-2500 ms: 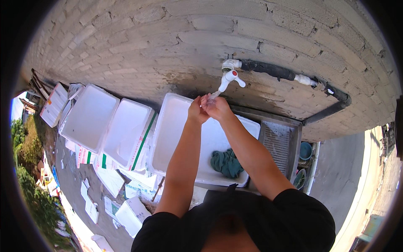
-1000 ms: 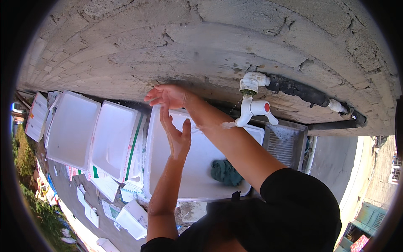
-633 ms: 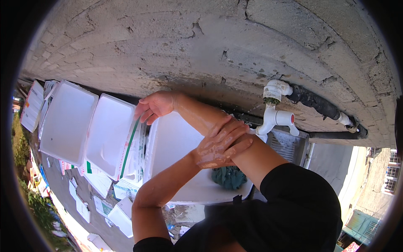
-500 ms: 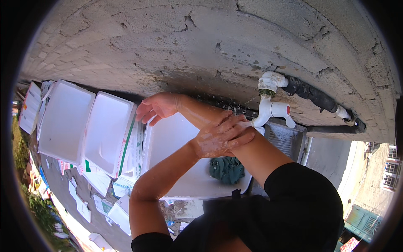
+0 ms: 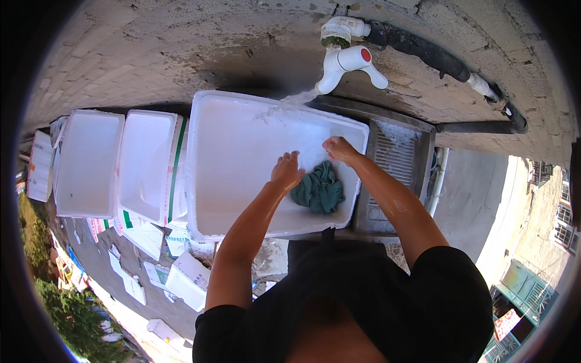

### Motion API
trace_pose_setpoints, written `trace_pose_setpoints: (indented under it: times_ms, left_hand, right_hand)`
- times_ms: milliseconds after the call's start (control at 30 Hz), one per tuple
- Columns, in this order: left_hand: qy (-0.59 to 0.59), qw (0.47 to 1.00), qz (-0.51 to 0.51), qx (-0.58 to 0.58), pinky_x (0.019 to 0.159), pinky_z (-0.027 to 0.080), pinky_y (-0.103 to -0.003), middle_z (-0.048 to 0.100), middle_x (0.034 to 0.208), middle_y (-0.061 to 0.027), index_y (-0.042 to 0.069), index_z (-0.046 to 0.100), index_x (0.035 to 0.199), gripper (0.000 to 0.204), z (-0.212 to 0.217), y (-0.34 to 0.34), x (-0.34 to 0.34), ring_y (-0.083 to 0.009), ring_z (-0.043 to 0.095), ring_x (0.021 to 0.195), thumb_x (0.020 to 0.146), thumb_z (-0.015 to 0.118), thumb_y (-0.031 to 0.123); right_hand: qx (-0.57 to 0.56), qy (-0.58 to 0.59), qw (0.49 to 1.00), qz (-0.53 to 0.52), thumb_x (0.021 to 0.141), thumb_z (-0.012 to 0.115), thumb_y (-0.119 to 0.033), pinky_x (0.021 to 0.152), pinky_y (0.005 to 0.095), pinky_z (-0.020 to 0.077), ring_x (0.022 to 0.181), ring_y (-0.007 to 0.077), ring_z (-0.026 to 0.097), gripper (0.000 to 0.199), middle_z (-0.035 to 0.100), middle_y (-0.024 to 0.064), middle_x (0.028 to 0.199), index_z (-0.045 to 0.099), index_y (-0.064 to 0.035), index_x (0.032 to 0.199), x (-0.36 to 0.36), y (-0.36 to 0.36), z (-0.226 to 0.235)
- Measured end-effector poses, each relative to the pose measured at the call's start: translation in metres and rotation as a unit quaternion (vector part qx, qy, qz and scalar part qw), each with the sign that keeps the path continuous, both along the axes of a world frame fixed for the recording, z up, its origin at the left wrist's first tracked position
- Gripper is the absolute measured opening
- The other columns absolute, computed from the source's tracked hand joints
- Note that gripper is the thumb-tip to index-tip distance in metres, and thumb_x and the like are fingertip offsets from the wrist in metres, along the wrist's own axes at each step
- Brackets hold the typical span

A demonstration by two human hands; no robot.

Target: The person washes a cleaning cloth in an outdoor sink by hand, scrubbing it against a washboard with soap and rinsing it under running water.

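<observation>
white foam tub [image 5: 242, 139] holding green cloth [image 5: 319, 190], left hand [image 5: 287, 172], right hand [image 5: 339, 148] at cloth

Big rectangular white foam tub [image 5: 242, 157] is showing plain white w/ a crumpled dark teal-green cloth [image 5: 319, 190] lying in it, b/w the bare left hand [image 5: 286, 172] & right hand [image 5: 339, 149]. White plastic tap [image 5: 345, 60] is showing a red dot on its handle, a black pipe [image 5: 423, 51] is running off it along the grey-brown rough masonry wall [image 5: 181, 48], & a grey ribbed drain grate [image 5: 393, 163] is sitting beside the tub. Two smaller white foam boxes [image 5: 115, 163] are showing green stripe on one edge, & the person's short-sleeved top [image 5: 375, 302] is looking plain black.
</observation>
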State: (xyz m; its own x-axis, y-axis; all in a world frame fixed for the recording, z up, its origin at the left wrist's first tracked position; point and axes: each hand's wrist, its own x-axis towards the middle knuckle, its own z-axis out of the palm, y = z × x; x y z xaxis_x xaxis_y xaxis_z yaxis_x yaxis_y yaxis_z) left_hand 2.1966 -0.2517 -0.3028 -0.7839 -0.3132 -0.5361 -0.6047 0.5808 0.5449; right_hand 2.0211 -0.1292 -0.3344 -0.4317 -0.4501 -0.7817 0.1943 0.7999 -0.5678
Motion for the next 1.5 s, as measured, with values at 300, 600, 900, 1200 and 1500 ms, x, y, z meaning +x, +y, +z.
trace_pose_setpoints:
  times_ms: [300,600,900,1200,1500]
  left_hand:
    - [-0.001,0.986,0.143,0.081,0.066,0.048,-0.039,0.056,0.079,-0.0117,0.006,0.054,0.094,0.028,-0.127,0.090,0.057,-0.0290,0.058,0.075,0.069,0.064,0.014]
    - [0.375,0.759,0.440,0.300,0.069,0.035,-0.021,0.049,0.080,0.0017,0.006,0.051,0.083,0.029,0.046,-0.030,0.062,-0.0067,0.043,0.073,0.066,0.037,-0.012]
    - [0.353,0.825,0.405,-0.174,0.068,0.042,-0.026,0.057,0.077,-0.0053,0.003,0.054,0.085,0.023,0.139,-0.078,0.115,-0.0144,0.053,0.070,0.071,0.040,-0.008]
    - [-0.061,0.907,0.067,-0.412,0.098,0.029,-0.053,0.035,0.135,-0.0192,0.010,0.042,0.125,0.055,0.044,-0.021,0.107,-0.0381,0.030,0.125,0.074,0.062,0.008]
    - [0.020,0.903,-0.054,-0.425,0.093,0.034,-0.049,0.042,0.126,-0.0165,0.016,0.042,0.127,0.053,-0.091,-0.019,0.069,-0.0343,0.039,0.117,0.078,0.062,0.014]
  right_hand:
    - [0.140,0.242,0.882,0.380,0.083,0.058,-0.031,0.088,0.0448,0.0423,0.105,0.0365,0.052,0.033,0.056,0.0216,0.105,0.053,-0.0060,0.105,0.114,0.113,-0.065]
    - [-0.169,0.415,0.885,0.128,0.082,0.054,-0.012,0.061,0.0405,0.0427,0.070,0.0329,0.055,0.013,0.051,0.0185,0.076,0.045,-0.0025,0.083,0.038,0.137,-0.060]
    - [-0.239,0.492,0.830,0.105,0.078,0.052,-0.002,0.060,0.0402,0.0426,0.068,0.0348,0.053,0.016,0.050,0.0208,0.080,0.042,0.0007,0.089,0.032,0.164,0.018]
    - [-0.180,0.216,0.844,0.456,0.079,0.055,-0.017,0.070,0.0439,0.0466,0.083,0.0340,0.059,0.018,0.059,0.0179,0.088,0.059,-0.0017,0.088,0.067,0.151,-0.114]
    - [0.127,0.374,0.887,0.237,0.079,0.063,-0.033,0.082,0.0422,0.0474,0.096,0.0338,0.057,0.047,0.058,0.0188,0.102,0.052,0.0018,0.108,0.107,0.071,-0.145]
